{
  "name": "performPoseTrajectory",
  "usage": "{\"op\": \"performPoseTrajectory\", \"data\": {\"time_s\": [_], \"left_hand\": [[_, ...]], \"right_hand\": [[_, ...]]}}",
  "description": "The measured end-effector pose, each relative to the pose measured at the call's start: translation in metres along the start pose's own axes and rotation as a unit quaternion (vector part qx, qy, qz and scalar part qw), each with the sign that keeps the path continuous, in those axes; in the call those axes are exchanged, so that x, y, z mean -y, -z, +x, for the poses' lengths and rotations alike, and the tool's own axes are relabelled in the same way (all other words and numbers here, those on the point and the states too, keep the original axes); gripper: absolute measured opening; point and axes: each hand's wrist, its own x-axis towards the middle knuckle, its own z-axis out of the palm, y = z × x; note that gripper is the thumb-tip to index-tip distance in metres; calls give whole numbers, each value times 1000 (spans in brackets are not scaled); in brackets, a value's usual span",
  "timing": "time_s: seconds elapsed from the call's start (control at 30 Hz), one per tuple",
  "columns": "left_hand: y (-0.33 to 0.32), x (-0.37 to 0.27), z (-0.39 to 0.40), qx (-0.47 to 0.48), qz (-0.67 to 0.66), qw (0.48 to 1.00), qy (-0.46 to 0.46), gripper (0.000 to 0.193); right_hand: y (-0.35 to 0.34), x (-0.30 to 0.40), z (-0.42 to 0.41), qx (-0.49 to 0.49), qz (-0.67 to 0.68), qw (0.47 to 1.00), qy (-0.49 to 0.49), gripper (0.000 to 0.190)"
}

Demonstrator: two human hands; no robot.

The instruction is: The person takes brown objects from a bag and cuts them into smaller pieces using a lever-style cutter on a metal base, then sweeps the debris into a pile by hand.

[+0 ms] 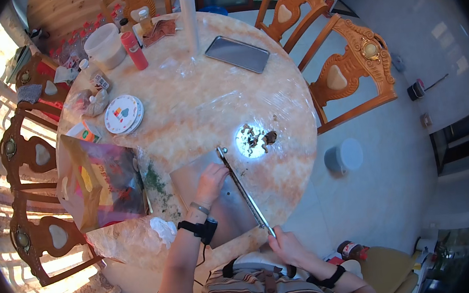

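Note:
A hinged guillotine-style cutter with a flat metal base plate [213,216] lies on the round table near me. Its long blade arm [245,196] slants from the far pivot down to the right. My right hand [286,247] is closed around the near end of that arm. My left hand [212,182] rests over the base plate, its bent fingertips right against the blade's left side; whatever may lie between them is hidden. Just beyond the blade, dark brown dried pieces [255,138] lie on a brightly lit round white patch, with a larger dark lump [270,137] at its right.
At left stand a large colourful bag [107,184], stacked plates [122,115] and a crumpled tissue [164,230]. Green crumbs [153,179] lie beside the cutter. Farther back are a metal tray [237,54], a plastic-wrap roll [190,23], a red canister [134,51] and a tub [104,49]. Carved chairs [349,67] surround the table.

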Motion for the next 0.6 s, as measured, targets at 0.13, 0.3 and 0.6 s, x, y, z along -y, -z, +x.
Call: {"op": "performPoseTrajectory", "data": {"time_s": [0.13,0.3,0.6], "left_hand": [[2,-4,2,11,-4,1000,0,9],[10,-13,7,32,-4,999,44,10],[39,-41,51,39,-39,990,128,10]], "right_hand": [[-16,-24,8,25,15,999,-16,24],[-7,-22,13,49,25,998,14,27],[15,3,-5,69,87,993,31,33]]}}
